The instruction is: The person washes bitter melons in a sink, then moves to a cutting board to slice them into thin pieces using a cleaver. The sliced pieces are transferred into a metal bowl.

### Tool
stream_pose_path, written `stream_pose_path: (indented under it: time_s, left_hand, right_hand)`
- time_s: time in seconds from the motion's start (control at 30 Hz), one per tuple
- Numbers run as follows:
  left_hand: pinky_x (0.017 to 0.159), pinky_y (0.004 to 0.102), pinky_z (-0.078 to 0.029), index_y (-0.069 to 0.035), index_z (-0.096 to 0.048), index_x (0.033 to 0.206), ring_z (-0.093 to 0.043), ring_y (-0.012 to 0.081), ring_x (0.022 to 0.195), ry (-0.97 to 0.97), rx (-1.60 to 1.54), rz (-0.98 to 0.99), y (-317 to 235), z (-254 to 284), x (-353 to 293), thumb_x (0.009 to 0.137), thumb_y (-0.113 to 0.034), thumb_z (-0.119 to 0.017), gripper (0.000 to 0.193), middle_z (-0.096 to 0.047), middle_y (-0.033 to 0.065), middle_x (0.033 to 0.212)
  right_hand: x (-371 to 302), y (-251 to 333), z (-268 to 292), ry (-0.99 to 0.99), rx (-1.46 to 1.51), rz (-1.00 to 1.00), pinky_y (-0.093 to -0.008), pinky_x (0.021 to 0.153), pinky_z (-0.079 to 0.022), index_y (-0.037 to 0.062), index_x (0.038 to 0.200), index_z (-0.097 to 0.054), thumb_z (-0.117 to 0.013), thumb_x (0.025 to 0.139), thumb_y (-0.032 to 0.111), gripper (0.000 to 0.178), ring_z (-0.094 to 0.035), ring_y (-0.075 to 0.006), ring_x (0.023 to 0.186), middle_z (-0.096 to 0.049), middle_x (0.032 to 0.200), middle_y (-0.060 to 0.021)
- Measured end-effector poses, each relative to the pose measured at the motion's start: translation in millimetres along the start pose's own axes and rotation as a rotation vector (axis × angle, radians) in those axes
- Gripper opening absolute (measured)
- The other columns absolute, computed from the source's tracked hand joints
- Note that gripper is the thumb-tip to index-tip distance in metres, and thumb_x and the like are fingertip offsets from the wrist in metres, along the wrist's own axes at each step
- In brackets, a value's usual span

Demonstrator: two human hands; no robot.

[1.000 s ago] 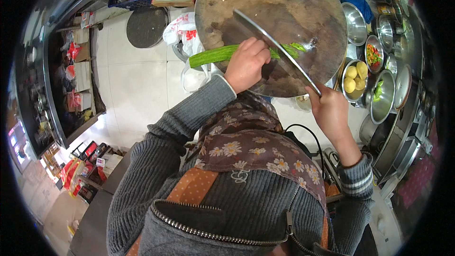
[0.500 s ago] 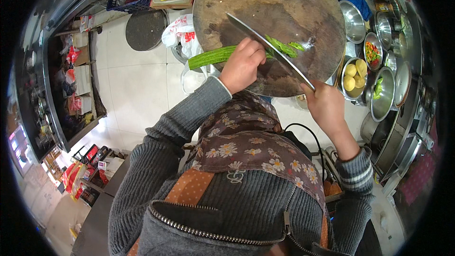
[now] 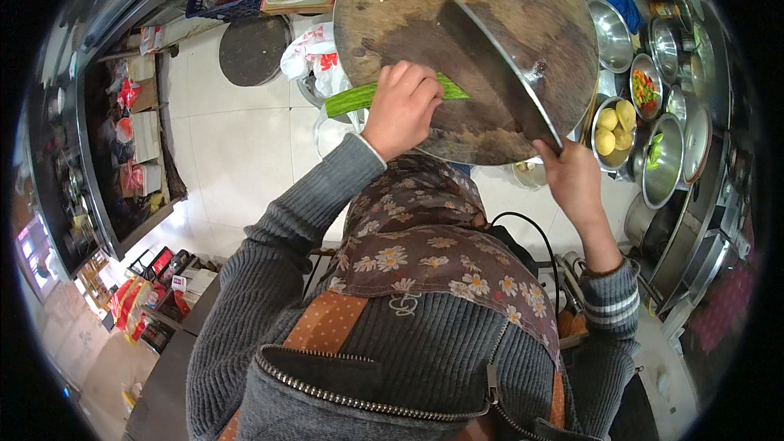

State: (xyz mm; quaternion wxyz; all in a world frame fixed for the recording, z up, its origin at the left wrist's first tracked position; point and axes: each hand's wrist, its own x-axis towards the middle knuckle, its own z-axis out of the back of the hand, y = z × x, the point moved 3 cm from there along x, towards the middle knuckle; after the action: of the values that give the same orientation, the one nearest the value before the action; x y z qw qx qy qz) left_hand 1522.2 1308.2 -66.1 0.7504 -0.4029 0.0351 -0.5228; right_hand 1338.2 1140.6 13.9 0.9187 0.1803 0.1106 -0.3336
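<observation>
We lean over a round chopping board [image 3: 392, 41]. Our cleaver [image 3: 505, 65] slants across it from near twelve toward five o'clock, apart from the green gourd [image 3: 351, 100], which overhangs the rim at eight. Our right hand [image 3: 572, 180] wraps the cleaver's near end at five; our left hand [image 3: 403, 106], fingers bent, clasps the gourd toward seven. That overhang could let the gourd roll; fingertips not tucked back could get nicked.

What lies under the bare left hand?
A long ridged green vegetable, showing on both sides of the bare left hand; its middle section is covered and cannot be seen.
</observation>
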Motion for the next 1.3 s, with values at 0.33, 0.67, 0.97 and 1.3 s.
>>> stream_pose_path:
  time_s: [0.33,0.67,0.97,1.3]
  left_hand:
    - [0.078,0.0400,-0.040,-0.003,-0.056,0.080,-0.051,0.0301,0.087,0.079,-0.008,-0.133,-5.0,-19.9,15.5,0.068,-0.002,-0.066,0.016,-0.055,0.0091,0.091]
    - [0.079,0.0394,-0.042,-0.005,-0.057,0.080,-0.053,0.0288,0.088,0.022,-0.066,-0.139,-3.1,-20.0,16.8,0.068,0.000,-0.064,0.015,-0.056,0.0074,0.091]
    - [0.081,0.0405,-0.043,-0.003,-0.056,0.081,-0.052,0.0310,0.087,0.020,-0.057,-0.183,-0.2,-21.1,13.7,0.068,0.000,-0.064,0.015,-0.055,0.0101,0.090]
    - [0.082,0.0401,-0.043,-0.003,-0.056,0.082,-0.052,0.0324,0.088,0.065,-0.063,-0.153,2.4,-19.4,10.6,0.068,0.004,-0.062,0.016,-0.054,0.0116,0.089]
  right_hand:
    - [-12.4,25.4,21.8,-0.103,-0.047,0.179,-0.0408,0.053,-0.048,0.0056,0.085,-0.068,-0.065,0.086,0.023,0.018,-0.062,-0.0338,0.058,-0.061,0.062,-0.0162]
    - [-0.9,22.3,14.8,-0.006,-0.133,0.103,-0.0423,0.054,-0.049,0.0057,0.082,-0.068,-0.061,0.088,0.025,0.021,-0.062,-0.0346,0.060,-0.062,0.064,-0.0170]
    - [1.9,23.1,9.8,-0.004,-0.089,0.102,-0.0429,0.055,-0.049,0.0049,0.080,-0.067,-0.062,0.087,0.026,0.022,-0.062,-0.0351,0.061,-0.062,0.063,-0.0178]
    - [-1.6,36.8,13.8,-0.004,-0.071,0.127,-0.0430,0.056,-0.049,0.0049,0.078,-0.067,-0.062,0.087,0.026,0.023,-0.063,-0.0351,0.062,-0.062,0.064,-0.0179]
